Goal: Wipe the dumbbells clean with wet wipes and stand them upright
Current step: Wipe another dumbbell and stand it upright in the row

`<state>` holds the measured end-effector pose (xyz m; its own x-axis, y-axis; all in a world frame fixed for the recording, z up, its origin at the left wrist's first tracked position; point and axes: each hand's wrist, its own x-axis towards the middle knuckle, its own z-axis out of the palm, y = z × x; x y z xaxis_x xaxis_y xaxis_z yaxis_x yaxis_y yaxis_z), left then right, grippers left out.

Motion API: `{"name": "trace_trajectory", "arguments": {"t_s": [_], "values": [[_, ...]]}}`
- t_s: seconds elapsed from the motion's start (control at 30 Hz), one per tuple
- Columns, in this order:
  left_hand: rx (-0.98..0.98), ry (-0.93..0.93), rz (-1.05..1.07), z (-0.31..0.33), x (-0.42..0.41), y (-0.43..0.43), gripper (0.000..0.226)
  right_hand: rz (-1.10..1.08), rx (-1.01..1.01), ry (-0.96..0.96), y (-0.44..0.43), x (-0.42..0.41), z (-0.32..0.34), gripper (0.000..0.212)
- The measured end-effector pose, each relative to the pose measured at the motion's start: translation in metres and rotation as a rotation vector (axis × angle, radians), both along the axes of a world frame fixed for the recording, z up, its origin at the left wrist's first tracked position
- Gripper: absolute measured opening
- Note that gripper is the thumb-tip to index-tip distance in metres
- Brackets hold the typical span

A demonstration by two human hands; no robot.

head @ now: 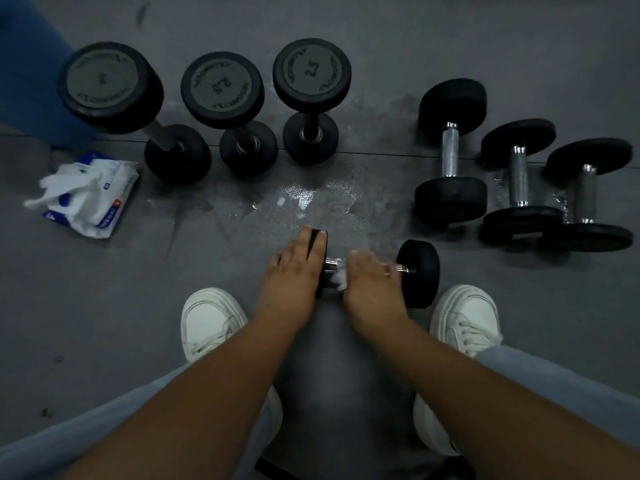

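Dark grey rubber floor (346,46) is filling the view, with a wet patch (311,195) glistening at its middle and bare floor lying open along the far side and down the near left. Toward the near side, the small dumbbell (419,271) is lying crosswise between two white shoes (211,320), its right head sitting just beside the right shoe. The left hand (294,275) is resting on the left head, its grip wide, with straight fingers laid over the top. The right hand (370,278), slightly blurred, is wrapping the handle, its grip closed narrow round a white wet wipe (339,280) that is showing at the inner edge of the hand. Toward the far left, three upright dumbbells (221,90) are standing on end in a row, near but apart. Along the right side, three lying dumbbells (519,181) are resting side by side, the two outermost touching at their near heads. A pack of wipes (93,195) is lying at the left, with a blue object (27,64) filling the far left corner.
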<state>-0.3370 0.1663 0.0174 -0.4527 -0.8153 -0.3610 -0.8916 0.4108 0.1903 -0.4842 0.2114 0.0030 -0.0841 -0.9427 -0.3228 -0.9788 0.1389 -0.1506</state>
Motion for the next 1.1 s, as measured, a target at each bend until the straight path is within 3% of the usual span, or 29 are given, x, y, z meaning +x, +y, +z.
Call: {"name": "trace_trajectory", "arguments": {"t_s": [0.07, 0.2, 0.33, 0.47, 0.57, 0.67, 0.9, 0.97, 1.03, 1.1], "values": [[0.010, 0.015, 0.009, 0.000, 0.001, 0.001, 0.089, 0.170, -0.009, -0.024, 0.004, 0.016, -0.002, 0.050], [0.005, 0.017, 0.003, 0.001, -0.001, -0.002, 0.095, 0.019, 0.161, 0.052, -0.017, -0.013, 0.005, 0.038], [0.064, 0.027, -0.061, 0.011, 0.000, -0.022, 0.111, 0.089, 0.342, -0.058, -0.037, -0.034, 0.003, 0.042], [0.028, -0.030, -0.142, 0.014, 0.004, -0.032, 0.122, 0.089, 0.479, -0.084, -0.053, -0.037, -0.007, 0.027], [0.082, -0.091, -0.175, 0.012, 0.004, -0.034, 0.132, 0.147, 0.357, -0.059, -0.043, -0.038, -0.014, 0.017], [0.062, -0.084, -0.172, 0.011, 0.004, -0.035, 0.128, 0.145, 0.173, -0.041, -0.045, -0.046, -0.015, 0.012], [0.015, -0.013, -0.053, 0.004, -0.002, -0.021, 0.113, 0.114, -0.076, 0.113, -0.011, -0.011, -0.012, 0.047], [0.025, -0.018, -0.052, 0.003, -0.001, -0.018, 0.113, 0.147, -0.075, 0.047, -0.020, -0.027, -0.009, 0.032], [0.039, 0.000, -0.030, 0.003, -0.001, -0.017, 0.115, 0.022, -0.039, 0.012, -0.033, -0.034, -0.005, 0.018], [0.046, 0.017, -0.024, 0.003, -0.001, -0.016, 0.108, -0.055, -0.032, 0.030, -0.027, -0.013, -0.004, 0.018]]}}
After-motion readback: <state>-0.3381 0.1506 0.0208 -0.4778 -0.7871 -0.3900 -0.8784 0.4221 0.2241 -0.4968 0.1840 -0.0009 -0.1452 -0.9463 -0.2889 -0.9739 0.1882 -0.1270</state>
